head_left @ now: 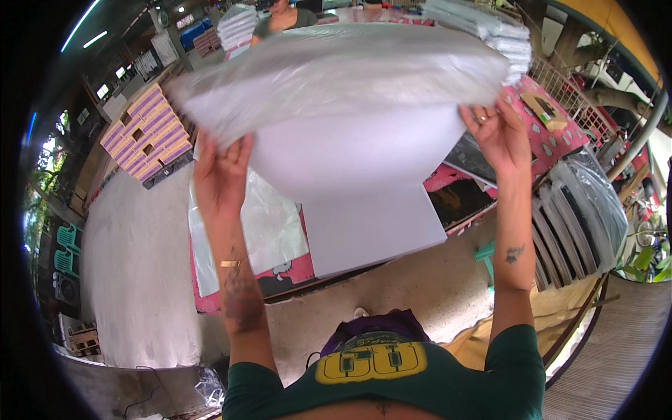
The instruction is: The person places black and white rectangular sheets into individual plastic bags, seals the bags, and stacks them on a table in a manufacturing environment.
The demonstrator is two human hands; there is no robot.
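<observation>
My left hand (222, 171) is closed on the near left corner of a clear plastic sheet (350, 73), which is raised, billowing and blurred by motion. On the opposite side my right hand (498, 136) grips its right corner, fingers curled at the edge. Below the plastic, a smooth white surface (357, 143) slopes up between my hands; whether it is joined to the plastic I cannot tell. Flat white sheets (374, 231) lie at the table's near edge. Left of them is another piece of clear plastic film (269, 227) on the pink patterned table cover (301, 269).
Plastic-wrapped stacks (483, 31) stand at the back right. A small cardboard piece (544, 112) lies on the right of the table. Wrapped dark-edged panels (577, 217) lean at the right. A pallet of purple-and-tan boxes (147, 133) stands left. Another person (283, 19) is beyond the table.
</observation>
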